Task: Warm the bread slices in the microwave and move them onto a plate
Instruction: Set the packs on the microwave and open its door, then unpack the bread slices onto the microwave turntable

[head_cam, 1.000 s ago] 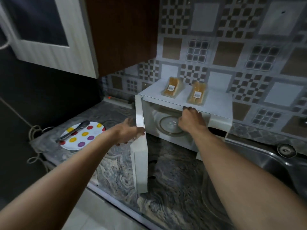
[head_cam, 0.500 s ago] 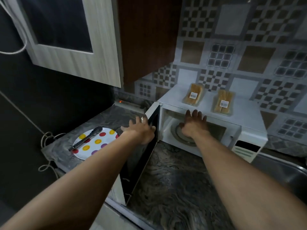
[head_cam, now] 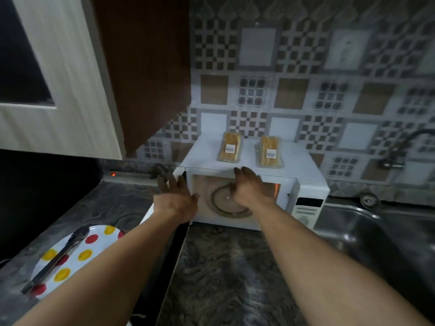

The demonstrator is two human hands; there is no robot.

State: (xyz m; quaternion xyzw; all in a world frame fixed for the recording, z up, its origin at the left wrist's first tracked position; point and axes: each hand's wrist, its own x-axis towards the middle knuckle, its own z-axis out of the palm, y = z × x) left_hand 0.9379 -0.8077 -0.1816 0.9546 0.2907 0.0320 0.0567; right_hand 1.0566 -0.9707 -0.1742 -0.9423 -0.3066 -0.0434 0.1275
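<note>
Head view: both bread packs point(head_cam: 230, 148) point(head_cam: 270, 151) lie on top of the microwave point(head_cam: 308, 184), side by side and apart, nearer its back edge than its front. Neither of my hands is on them. My left hand point(head_cam: 175, 201) is open, its fingers spread and straight at the hinge side of the microwave, above the door point(head_cam: 164, 267), which hangs swung out to the left. Blur hides whether it touches the door. My right hand point(head_cam: 249, 189) is in the mouth of the microwave, over the glass turntable point(head_cam: 226, 208), with its fingers loosely bent and nothing in them that I can see.

Each pack is a short stack of slices in clear wrap with a white label on top. I judge them light, soft and easy to crush, and the wrap likely slippery. I would take one across its narrow width, thumb on one long side and fingers on the other, squeezing only enough to lift it.

Their long axes run front to back across the microwave top, nearly parallel, the labelled ends toward me. The left pack's far end leans slightly toward the right one.

The spotted plate point(head_cam: 100, 243) with tongs point(head_cam: 56, 260) across it sits left of the microwave, nearer to me.
</note>
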